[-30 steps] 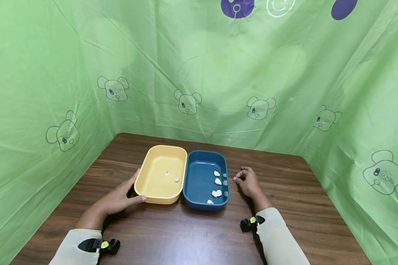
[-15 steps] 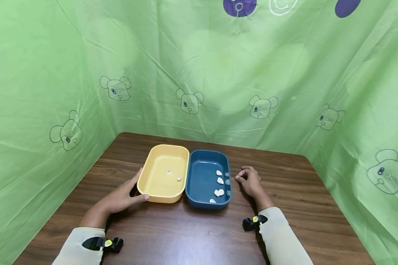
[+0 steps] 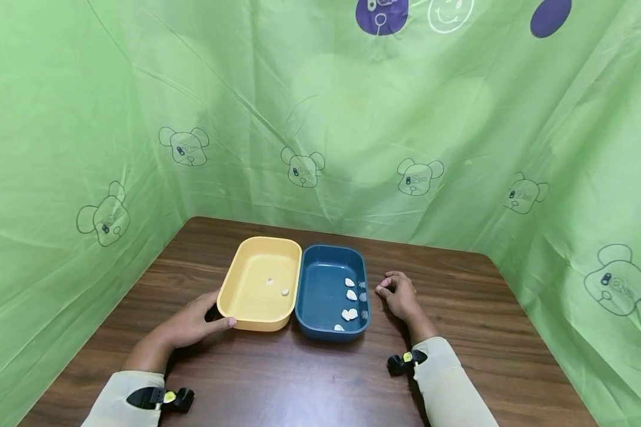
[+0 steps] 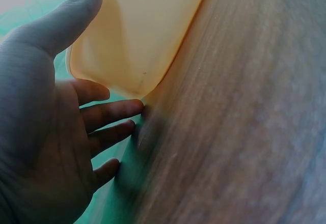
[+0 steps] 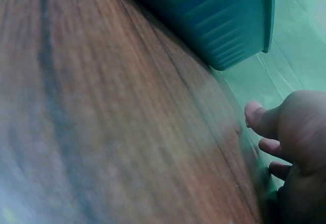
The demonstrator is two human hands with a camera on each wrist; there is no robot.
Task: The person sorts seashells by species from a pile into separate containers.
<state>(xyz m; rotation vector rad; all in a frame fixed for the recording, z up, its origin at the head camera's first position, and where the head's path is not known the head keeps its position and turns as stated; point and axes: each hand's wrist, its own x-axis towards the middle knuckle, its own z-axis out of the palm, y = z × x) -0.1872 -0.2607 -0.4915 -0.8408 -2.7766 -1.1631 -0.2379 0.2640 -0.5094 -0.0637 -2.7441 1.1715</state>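
My left hand [image 3: 192, 323] lies at the near left corner of a yellow plastic tub [image 3: 257, 261]. Its thumb touches the tub's near wall, while the relaxed fingers [image 4: 114, 113] spread by the left wall and the table. Inside the tub are two small whitish pieces, one a pebble-like bit [image 3: 285, 292]. Right beside it stands a dark blue tub [image 3: 326, 279], with several white, flat, shell-like pieces [image 3: 351, 295] along its right side. My right hand [image 3: 402, 298] rests on the table just right of the blue tub, fingers loosely curled and holding nothing visible.
The brown wood-grain table [image 3: 491, 332] has rounded far corners. Green cloth [image 3: 352, 118] with printed bear faces surrounds it at the back and both sides. Both wrists wear black camera straps over pale sleeves.
The left hand's fingers have drawn back a little along the yellow tub's left side, towards the near corner. Both tubs and the right hand stay put; the head view shifts slightly.
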